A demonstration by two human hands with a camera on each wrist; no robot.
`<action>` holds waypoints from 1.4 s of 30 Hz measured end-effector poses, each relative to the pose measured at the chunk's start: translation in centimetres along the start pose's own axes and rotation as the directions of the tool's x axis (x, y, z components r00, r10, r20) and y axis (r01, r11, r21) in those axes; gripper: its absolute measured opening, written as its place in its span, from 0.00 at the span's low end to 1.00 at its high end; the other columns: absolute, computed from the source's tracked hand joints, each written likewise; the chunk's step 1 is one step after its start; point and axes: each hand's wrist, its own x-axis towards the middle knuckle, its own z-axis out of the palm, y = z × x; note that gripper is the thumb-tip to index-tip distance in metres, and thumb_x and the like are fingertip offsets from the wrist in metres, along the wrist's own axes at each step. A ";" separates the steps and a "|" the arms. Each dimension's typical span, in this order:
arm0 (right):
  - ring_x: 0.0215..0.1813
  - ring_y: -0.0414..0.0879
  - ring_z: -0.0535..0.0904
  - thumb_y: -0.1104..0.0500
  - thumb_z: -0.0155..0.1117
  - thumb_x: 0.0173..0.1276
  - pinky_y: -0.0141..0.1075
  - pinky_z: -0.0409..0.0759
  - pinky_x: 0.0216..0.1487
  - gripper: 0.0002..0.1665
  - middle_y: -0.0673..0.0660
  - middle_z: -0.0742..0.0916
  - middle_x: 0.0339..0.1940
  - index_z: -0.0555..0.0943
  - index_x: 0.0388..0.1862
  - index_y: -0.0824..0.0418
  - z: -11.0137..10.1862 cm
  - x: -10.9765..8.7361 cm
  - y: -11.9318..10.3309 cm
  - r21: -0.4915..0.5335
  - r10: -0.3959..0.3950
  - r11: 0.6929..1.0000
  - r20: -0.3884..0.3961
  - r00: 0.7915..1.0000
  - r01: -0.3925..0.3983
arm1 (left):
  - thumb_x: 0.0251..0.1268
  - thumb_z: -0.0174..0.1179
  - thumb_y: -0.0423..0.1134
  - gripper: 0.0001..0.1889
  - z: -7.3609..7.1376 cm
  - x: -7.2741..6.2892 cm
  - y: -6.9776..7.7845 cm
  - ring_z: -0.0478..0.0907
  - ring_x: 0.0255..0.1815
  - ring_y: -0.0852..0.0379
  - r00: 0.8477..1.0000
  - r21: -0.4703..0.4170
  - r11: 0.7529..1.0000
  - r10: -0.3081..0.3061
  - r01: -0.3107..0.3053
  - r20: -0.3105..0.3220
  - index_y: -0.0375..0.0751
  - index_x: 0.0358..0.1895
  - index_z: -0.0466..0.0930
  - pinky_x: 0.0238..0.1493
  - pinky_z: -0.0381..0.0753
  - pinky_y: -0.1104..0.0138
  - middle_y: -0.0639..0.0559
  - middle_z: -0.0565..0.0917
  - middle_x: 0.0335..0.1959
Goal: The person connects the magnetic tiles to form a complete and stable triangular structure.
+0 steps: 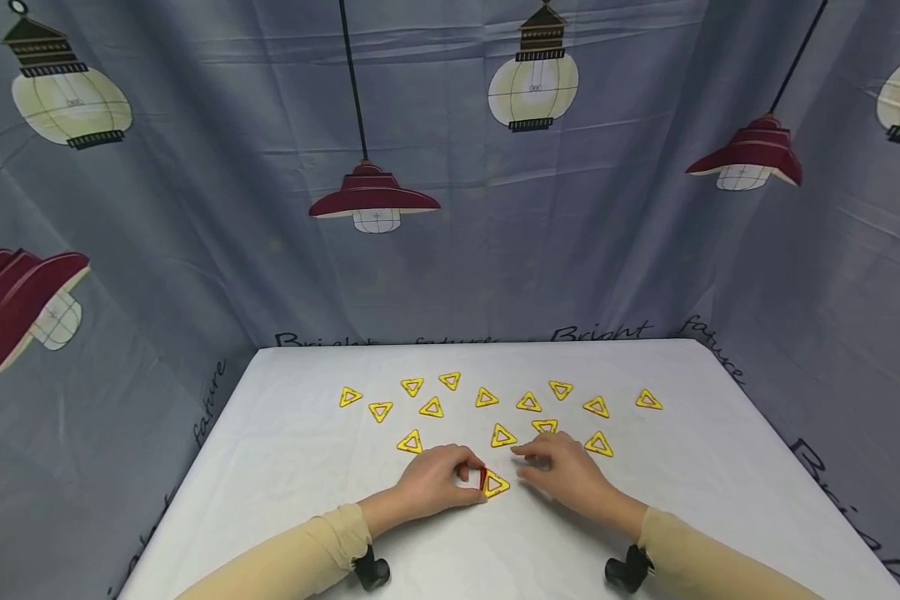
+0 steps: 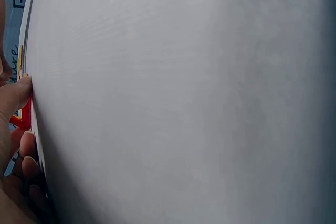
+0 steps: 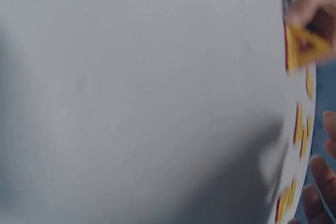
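My left hand (image 1: 438,482) pinches a hollow triangle (image 1: 503,485) between thumb and fingers, low over the white table. Its face is yellow, and a red strip shows along its left side; I cannot tell whether this is one piece or two together. The left wrist view catches its red edge (image 2: 27,114) beside the thumb, and the right wrist view its yellow face (image 3: 292,51), blurred. To the right of the triangle is my right hand (image 1: 566,475), fingers loosely bent, apart from it and holding nothing. Part of one yellow triangle (image 1: 545,423) lies hidden behind the right hand.
Several more hollow yellow triangles lie scattered across the table beyond the hands, among them one at far left (image 1: 350,397), one at far right (image 1: 648,399) and one near the left hand (image 1: 411,442). A grey-blue curtain (image 1: 450,283) printed with lamps surrounds the white table (image 1: 270,467).
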 end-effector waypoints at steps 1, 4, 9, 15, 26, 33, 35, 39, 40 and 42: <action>0.47 0.39 0.75 0.51 0.78 0.62 0.45 0.74 0.51 0.20 0.37 0.83 0.41 0.89 0.54 0.46 -0.6 -0.1 0.6 -0.002 0.016 1.000 -0.028 0.999 -0.017 | 0.56 0.75 0.56 0.20 0.0 0.0 0.0 0.69 0.28 0.69 1.000 -0.001 1.000 0.002 -0.002 0.001 0.56 0.49 0.85 0.31 0.68 0.73 0.65 0.78 0.31; 0.56 0.49 0.76 0.51 0.77 0.64 0.53 0.73 0.58 0.22 0.46 0.86 0.50 0.88 0.57 0.50 -2.5 -0.7 2.9 -0.022 0.043 0.999 -0.113 0.993 -0.045 | 0.56 0.76 0.56 0.20 0.1 0.0 0.1 0.68 0.28 0.69 1.000 -0.008 1.000 0.005 -0.005 0.001 0.56 0.50 0.85 0.30 0.67 0.73 0.65 0.77 0.31; 0.63 0.65 0.72 0.47 0.74 0.66 0.65 0.67 0.62 0.30 0.64 0.82 0.61 0.83 0.64 0.58 -5.1 -2.0 7.2 -0.085 0.109 0.989 -0.163 0.981 -0.124 | 0.56 0.76 0.56 0.21 0.0 -0.1 0.1 0.68 0.28 0.69 1.000 -0.014 1.000 0.009 -0.009 -0.005 0.56 0.50 0.86 0.29 0.66 0.74 0.65 0.77 0.30; 0.66 0.73 0.64 0.37 0.72 0.66 0.71 0.60 0.60 0.38 0.71 0.76 0.65 0.81 0.66 0.60 -6.6 -3.0 10.9 -0.130 0.200 0.968 -0.114 0.973 -0.214 | 0.55 0.77 0.56 0.20 0.0 0.0 -0.1 0.68 0.28 0.69 1.000 -0.015 1.000 0.003 -0.003 -0.011 0.56 0.49 0.86 0.29 0.66 0.73 0.65 0.77 0.30; 0.66 0.67 0.61 0.34 0.72 0.63 0.65 0.56 0.60 0.37 0.66 0.74 0.65 0.84 0.65 0.54 -6.3 -2.6 12.4 -0.084 0.207 0.973 -0.110 0.972 -0.216 | 0.55 0.77 0.55 0.21 -0.1 -0.1 0.0 0.68 0.28 0.69 1.000 -0.010 1.000 0.002 -0.002 -0.009 0.55 0.50 0.86 0.30 0.66 0.74 0.64 0.78 0.30; 0.65 0.65 0.61 0.36 0.74 0.63 0.64 0.57 0.58 0.35 0.65 0.74 0.63 0.84 0.64 0.53 -6.0 -2.2 12.7 -0.084 0.188 0.977 -0.110 0.976 -0.197 | 0.55 0.77 0.55 0.20 -0.1 0.0 0.0 0.68 0.28 0.69 1.000 -0.003 1.000 0.003 -0.003 -0.011 0.55 0.50 0.86 0.30 0.65 0.74 0.64 0.78 0.30; 0.64 0.65 0.61 0.37 0.75 0.63 0.64 0.57 0.58 0.35 0.65 0.74 0.63 0.84 0.64 0.53 -6.0 -2.2 12.8 -0.088 0.181 0.978 -0.109 0.977 -0.191 | 0.55 0.77 0.55 0.20 -0.1 0.0 0.0 0.68 0.28 0.69 1.000 -0.006 1.000 0.002 -0.002 -0.010 0.55 0.49 0.86 0.30 0.65 0.74 0.64 0.78 0.30; 0.62 0.63 0.62 0.39 0.76 0.62 0.62 0.58 0.56 0.34 0.64 0.75 0.61 0.84 0.64 0.53 -5.9 -2.1 12.9 -0.095 0.173 0.978 -0.106 0.979 -0.184 | 0.55 0.77 0.55 0.20 0.0 0.0 -0.1 0.68 0.28 0.69 1.000 -0.015 1.000 0.001 -0.001 -0.005 0.55 0.49 0.86 0.29 0.65 0.73 0.63 0.78 0.30; 0.62 0.63 0.63 0.40 0.76 0.62 0.62 0.58 0.56 0.34 0.64 0.75 0.61 0.84 0.64 0.53 -5.9 -2.1 12.8 -0.095 0.172 0.979 -0.104 0.980 -0.182 | 0.55 0.77 0.55 0.20 0.0 0.0 -0.1 0.68 0.28 0.69 1.000 -0.017 1.000 0.001 -0.001 -0.005 0.55 0.49 0.86 0.29 0.65 0.73 0.64 0.78 0.30; 0.61 0.63 0.63 0.40 0.76 0.62 0.62 0.58 0.56 0.34 0.63 0.76 0.60 0.84 0.64 0.53 -5.9 -2.1 12.7 -0.097 0.169 0.979 -0.100 0.980 -0.179 | 0.55 0.77 0.55 0.21 0.0 -0.1 0.0 0.68 0.28 0.69 1.000 -0.021 1.000 0.001 -0.002 -0.004 0.55 0.49 0.86 0.29 0.65 0.73 0.64 0.77 0.30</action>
